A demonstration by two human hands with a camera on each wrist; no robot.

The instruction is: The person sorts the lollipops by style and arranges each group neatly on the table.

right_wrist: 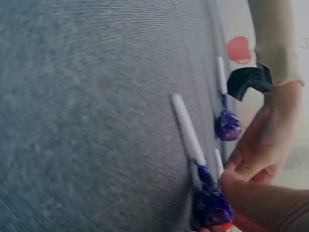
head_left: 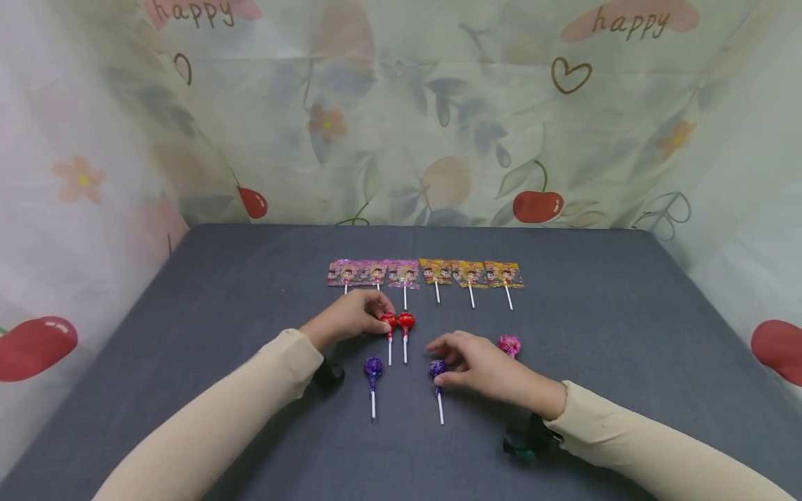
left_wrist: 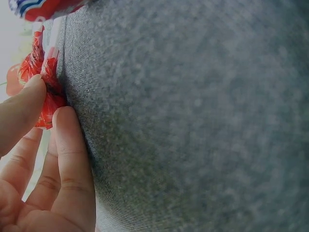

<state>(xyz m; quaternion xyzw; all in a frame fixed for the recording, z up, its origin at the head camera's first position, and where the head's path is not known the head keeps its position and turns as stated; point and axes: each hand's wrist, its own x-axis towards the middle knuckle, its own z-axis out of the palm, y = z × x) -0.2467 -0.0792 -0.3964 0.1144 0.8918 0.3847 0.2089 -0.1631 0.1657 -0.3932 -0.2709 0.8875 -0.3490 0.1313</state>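
My left hand (head_left: 354, 316) pinches a red-wrapped lollipop (head_left: 389, 320) by its head, thumb on one side and fingers on the other. Right beside it lies a second red lollipop (head_left: 406, 321), its white stick also toward me. In the left wrist view the thumb (left_wrist: 24, 111) presses the red wrapper (left_wrist: 50, 92). Lower on the table, my right hand (head_left: 482, 365) grips the head of a purple lollipop (right_wrist: 210, 200), whose white stick points toward me. Another purple lollipop (head_left: 373, 369) lies to its left. A pink lollipop (head_left: 510, 344) is partly hidden behind the right hand.
Along the back of the grey table (head_left: 250, 278) runs a row of flat-wrapped lollipops, several in all: pink packets (head_left: 404, 273) at left, yellow packets (head_left: 470, 273) at right. Printed curtains (head_left: 401, 139) enclose the back and sides.
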